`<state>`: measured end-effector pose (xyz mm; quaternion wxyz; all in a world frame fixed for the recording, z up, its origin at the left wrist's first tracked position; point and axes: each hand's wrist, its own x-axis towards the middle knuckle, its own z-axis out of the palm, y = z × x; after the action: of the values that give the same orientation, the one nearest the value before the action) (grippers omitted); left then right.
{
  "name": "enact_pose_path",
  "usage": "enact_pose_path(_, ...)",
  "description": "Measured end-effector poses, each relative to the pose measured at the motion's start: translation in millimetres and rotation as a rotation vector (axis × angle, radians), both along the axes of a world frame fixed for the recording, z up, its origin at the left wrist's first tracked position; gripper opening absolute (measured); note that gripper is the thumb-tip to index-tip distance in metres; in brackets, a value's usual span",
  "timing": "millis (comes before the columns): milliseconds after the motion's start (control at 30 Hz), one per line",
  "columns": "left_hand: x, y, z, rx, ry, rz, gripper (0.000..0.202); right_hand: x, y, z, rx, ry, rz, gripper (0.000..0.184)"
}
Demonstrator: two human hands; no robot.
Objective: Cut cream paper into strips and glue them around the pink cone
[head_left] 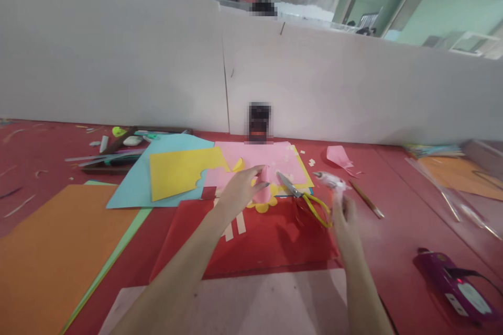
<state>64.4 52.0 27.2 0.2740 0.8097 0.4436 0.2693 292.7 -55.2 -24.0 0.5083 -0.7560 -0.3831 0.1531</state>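
Note:
My left hand (241, 188) reaches forward over the red paper sheet (271, 243) and pinches a small pink paper piece (264, 188) between thumb and fingers, above a yellow flower cut-out (262, 206). My right hand (342, 214) is blurred by motion just right of the yellow-handled scissors (304, 196); something small and pale (332, 180) sits at its fingertips, but I cannot make out a grip. A pink sheet (271, 159) and a yellow sheet (178, 170) lie beyond.
A blue sheet (129, 188) and an orange sheet (47, 256) lie at left, with a tray of tools (118, 149) behind. A pencil (367, 200) and pink scrap (338, 156) lie at right. A purple glue gun (451, 282) rests near right. A white partition (157, 63) closes the back.

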Motion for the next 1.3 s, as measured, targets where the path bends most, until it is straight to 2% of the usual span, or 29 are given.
enact_pose_path(133,0,0,0.7,-0.006,0.025,0.048,0.034,-28,0,4.8,-0.178,-0.157,0.122,0.051)
enact_pose_path(300,0,0,2.2,-0.026,0.052,0.038,0.032,-33,1,-0.6,-0.266,-0.372,0.225,0.043)
enact_pose_path(533,1,0,-0.1,-0.030,0.072,0.046,0.036,-31,1,-6.1,-0.247,-0.466,0.272,0.033)
enact_pose_path(800,2,0,-0.2,-0.014,0.078,0.035,0.035,-39,1,-3.1,-0.277,-0.448,0.283,0.032)
enact_pose_path(1067,1,0,0.9,-0.025,0.058,0.031,0.034,-31,3,-15.0,-0.178,-0.391,0.321,0.031)
enact_pose_path(1300,1,0,0.8,-0.020,0.068,0.049,0.034,-34,-1,-6.1,-0.236,-0.458,0.263,0.034)
